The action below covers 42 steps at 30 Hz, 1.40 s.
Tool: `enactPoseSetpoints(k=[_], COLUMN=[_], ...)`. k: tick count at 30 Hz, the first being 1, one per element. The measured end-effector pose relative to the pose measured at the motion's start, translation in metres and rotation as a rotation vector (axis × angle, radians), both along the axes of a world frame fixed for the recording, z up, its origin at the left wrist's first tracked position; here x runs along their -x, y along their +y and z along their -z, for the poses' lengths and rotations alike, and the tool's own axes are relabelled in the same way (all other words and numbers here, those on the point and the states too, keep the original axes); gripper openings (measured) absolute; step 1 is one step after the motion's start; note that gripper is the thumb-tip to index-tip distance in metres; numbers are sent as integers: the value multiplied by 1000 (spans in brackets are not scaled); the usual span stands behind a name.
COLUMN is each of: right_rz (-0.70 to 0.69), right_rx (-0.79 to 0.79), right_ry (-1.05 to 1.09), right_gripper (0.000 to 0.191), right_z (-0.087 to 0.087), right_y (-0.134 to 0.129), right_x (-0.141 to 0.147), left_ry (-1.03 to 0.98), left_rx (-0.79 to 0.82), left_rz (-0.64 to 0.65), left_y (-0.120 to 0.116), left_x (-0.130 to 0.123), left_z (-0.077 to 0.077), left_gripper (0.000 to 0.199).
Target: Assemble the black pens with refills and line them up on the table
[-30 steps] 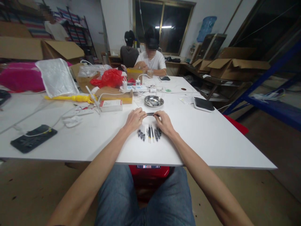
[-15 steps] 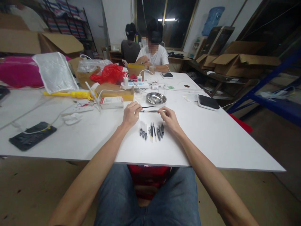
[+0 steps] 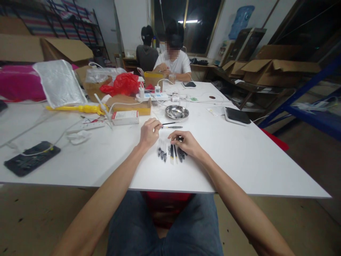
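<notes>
My left hand (image 3: 150, 132) pinches the end of a thin dark rod (image 3: 168, 123). Just below that rod a second dark, pen-like piece (image 3: 174, 127) points right from the fingertips. My right hand (image 3: 186, 141) is bent over the top of the laid-out parts, thumb and fingers curled; whether something is between them is too small to tell. Below it lie black refills with yellow tips (image 3: 172, 156) and dark pen barrels (image 3: 181, 156), partly hidden. Small clear and black pieces (image 3: 162, 153) lie left of the refills. Beyond the hands stands a round metal dish (image 3: 177, 112).
On the left of the white table (image 3: 239, 163) are a white box (image 3: 125, 117), a dark phone-like device (image 3: 32, 157), cables and a power strip (image 3: 153, 96). A black pad (image 3: 237, 116) lies at right. A person in white (image 3: 173, 64) sits across the table.
My right hand has left the right end of the pen-like piece and moved down and left over the laid-out parts. My left hand stays nearly in place; the view has shifted slightly.
</notes>
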State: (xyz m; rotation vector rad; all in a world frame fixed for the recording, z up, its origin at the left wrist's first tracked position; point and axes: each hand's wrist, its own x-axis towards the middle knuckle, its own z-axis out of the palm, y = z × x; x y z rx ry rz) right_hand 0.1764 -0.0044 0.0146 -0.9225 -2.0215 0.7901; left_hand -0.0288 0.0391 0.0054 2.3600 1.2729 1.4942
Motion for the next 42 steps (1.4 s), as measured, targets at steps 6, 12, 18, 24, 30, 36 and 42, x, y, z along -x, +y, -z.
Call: enactPoseSetpoints(k=[6, 12, 18, 24, 30, 36, 42], right_rz=[-45, -82, -83, 128, 600, 638, 620], right_rx=[-99, -146, -135, -164, -47, -51, -46], right_ry=[-118, -176, -230, -221, -356, -593, -608], right_gripper=[6, 15, 14, 12, 25, 20, 13], right_z=[1, 4, 2, 2, 6, 5, 5], right_y=[-3, 1, -3, 1, 8, 2, 2], right_x=[4, 5, 8, 1, -18, -17, -18], left_ry=[-12, -16, -13, -16, -26, -29, -36], left_rx=[1, 4, 0, 21, 46, 76, 66], left_rz=[15, 31, 50, 45, 39, 43, 55], left_y=[-1, -2, -3, -3, -3, -3, -1], left_x=[-3, -7, -8, -8, -8, -10, -9], left_z=[1, 1, 2, 2, 1, 2, 6], left_gripper=[23, 24, 24, 23, 24, 23, 22])
